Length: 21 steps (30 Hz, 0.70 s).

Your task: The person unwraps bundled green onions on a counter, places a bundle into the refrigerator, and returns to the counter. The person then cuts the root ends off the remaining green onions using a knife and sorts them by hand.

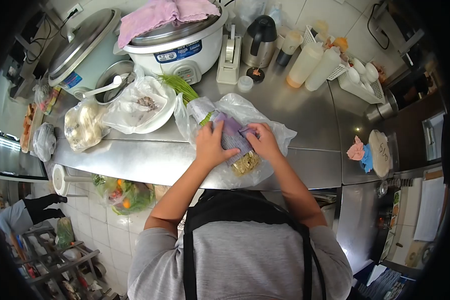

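On the steel counter a bundle of thin green stalks [181, 89], like chives or scallions, lies wrapped in printed newspaper [233, 141] with a purple tint. Its pale root ends [245, 164] stick out toward me. Underneath is a spread clear plastic bag [275, 131]. My left hand [211, 145] grips the wrapped bundle from the left, thumb across the paper. My right hand [263, 141] has its fingers bent on the paper's right edge, pinching it. The middle of the stalks is hidden by the paper.
Left of the bundle stand a white bowl with a plastic bag [144, 107] and a bag of pale round items [85, 125]. Behind are a rice cooker [185, 55], a tape dispenser [229, 60], a kettle [261, 40] and squeeze bottles [305, 65]. Bagged vegetables [125, 195] sit below the counter.
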Available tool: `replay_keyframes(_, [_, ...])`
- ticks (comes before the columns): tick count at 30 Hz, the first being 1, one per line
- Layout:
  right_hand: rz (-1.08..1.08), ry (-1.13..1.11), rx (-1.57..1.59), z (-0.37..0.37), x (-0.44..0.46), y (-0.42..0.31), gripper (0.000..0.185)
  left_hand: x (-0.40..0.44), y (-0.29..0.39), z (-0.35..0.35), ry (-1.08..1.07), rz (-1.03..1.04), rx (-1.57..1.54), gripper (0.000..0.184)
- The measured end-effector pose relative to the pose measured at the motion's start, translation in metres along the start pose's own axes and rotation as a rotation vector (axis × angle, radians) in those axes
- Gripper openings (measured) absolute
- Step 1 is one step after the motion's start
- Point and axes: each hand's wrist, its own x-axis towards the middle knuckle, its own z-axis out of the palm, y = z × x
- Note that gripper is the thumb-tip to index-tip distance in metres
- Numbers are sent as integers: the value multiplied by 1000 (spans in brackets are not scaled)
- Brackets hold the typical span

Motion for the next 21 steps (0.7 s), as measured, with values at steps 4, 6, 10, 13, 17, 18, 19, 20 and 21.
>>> replay_keyframes(4, [58,-118,96,7,-10,1,45,10,-6,13,3,21,37,61])
replay_keyframes(6, [44,-170,4,2,-17,-6,61,15,-10,16,-9,53,44,50])
replay_keyframes(10, [58,-299,-205,3,-28,-20,91,16,-9,22,-44,114,152,30])
replay_keyframes(13, [86,-309,-292,10,-34,-19,95,18,-13,29,-62,154,215,19])
replay_keyframes(17, [81,-329,-281,9,-35,-18,94,25,-36,32,-84,186,123,12])
replay_keyframes(18, [89,-335,-276,9,-35,-19,94,29,-43,32,-70,128,32,10])
replay_keyframes(19, [97,-339,-272,8,-35,-19,94,33,-49,33,-56,70,-60,9])
replay_keyframes(20, [98,-333,-271,8,-35,-19,94,36,-58,36,27,18,-147,7])
replay_keyframes(21, [99,-328,-271,9,-36,-19,94,40,-64,35,108,-34,-235,6])
